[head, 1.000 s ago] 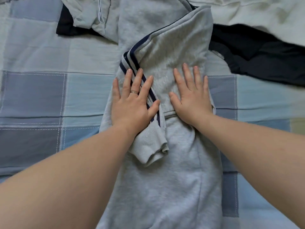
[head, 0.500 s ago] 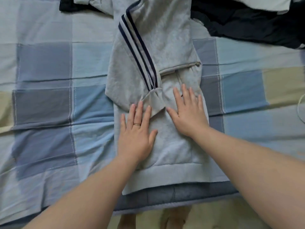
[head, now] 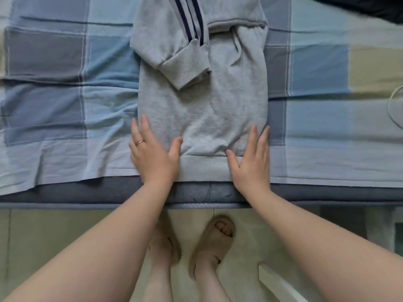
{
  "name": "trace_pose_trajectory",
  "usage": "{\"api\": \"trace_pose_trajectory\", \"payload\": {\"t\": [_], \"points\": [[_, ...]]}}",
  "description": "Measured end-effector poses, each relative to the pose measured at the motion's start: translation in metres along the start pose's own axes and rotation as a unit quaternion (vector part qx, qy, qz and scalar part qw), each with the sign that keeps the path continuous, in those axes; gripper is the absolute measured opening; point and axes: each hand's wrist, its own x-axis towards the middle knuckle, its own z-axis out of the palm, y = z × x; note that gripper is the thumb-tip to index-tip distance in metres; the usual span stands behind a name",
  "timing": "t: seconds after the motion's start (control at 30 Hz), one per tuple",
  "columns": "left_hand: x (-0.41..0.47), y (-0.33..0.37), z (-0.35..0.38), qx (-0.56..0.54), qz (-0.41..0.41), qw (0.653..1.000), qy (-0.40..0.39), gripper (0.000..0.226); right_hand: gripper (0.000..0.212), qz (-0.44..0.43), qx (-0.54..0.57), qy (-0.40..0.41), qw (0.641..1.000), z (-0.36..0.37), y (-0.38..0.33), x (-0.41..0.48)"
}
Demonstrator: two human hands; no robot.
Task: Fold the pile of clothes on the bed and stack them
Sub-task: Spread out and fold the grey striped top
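Observation:
A grey sweatshirt lies lengthwise on the checked bedspread, its sides folded in. One sleeve with dark blue stripes crosses the front, and its ribbed cuff points down to the right. The ribbed hem lies at the bed's near edge. My left hand, wearing a ring, rests flat on the hem's left corner with fingers straight. My right hand rests flat on the right corner, fingers spread along the side edge.
A dark garment lies at the top right corner. A white cord curls at the right edge. The mattress edge runs below my hands; my feet in sandals stand on the tiled floor.
Both hands slid down the sweatshirt from its middle to the hem and moved apart to its two corners. The view tilted down, bringing the bed's edge and the floor into sight.

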Motion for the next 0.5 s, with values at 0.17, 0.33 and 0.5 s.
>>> {"api": "trace_pose_trajectory", "payload": {"t": [0.17, 0.33, 0.5], "points": [[-0.006, -0.002, -0.016, -0.120, -0.069, 0.990, -0.042, 0.083, 0.091, 0.139, 0.238, 0.010, 0.961, -0.019, -0.003, -0.003], [-0.003, -0.007, -0.044, -0.175, -0.147, 0.964, -0.133, 0.041, 0.018, 0.216, 0.281, -0.068, 0.933, -0.041, -0.002, 0.000], [-0.029, 0.014, -0.100, -0.246, -0.195, 0.929, -0.195, 0.025, 0.008, 0.307, 0.400, -0.098, 0.858, -0.098, -0.033, -0.031]]}}
